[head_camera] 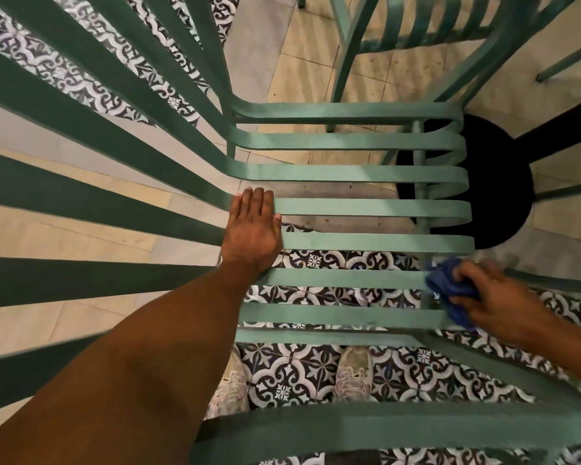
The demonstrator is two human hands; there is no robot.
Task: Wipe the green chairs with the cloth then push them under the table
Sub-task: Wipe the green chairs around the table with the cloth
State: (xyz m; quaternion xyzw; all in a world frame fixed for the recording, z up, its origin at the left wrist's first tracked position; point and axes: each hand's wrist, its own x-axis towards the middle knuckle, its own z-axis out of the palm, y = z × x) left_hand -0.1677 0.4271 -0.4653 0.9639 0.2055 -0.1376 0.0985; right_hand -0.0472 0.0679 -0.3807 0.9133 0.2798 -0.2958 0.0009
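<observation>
On the green slatted metal chair (366, 209), left hand (254, 229) presses flat for bracing; right hand (497, 297) fingers (463, 298) clench the crumpled blue cloth (450, 290) for wiping.

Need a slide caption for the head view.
Right hand wipes green slatted metal chair with blue cloth; left hand braces seat.

We find no text, label, brand, number or sign that we can read anywhere in this view (the floor tiles carry only an ornamental pattern, not lettering).
</observation>
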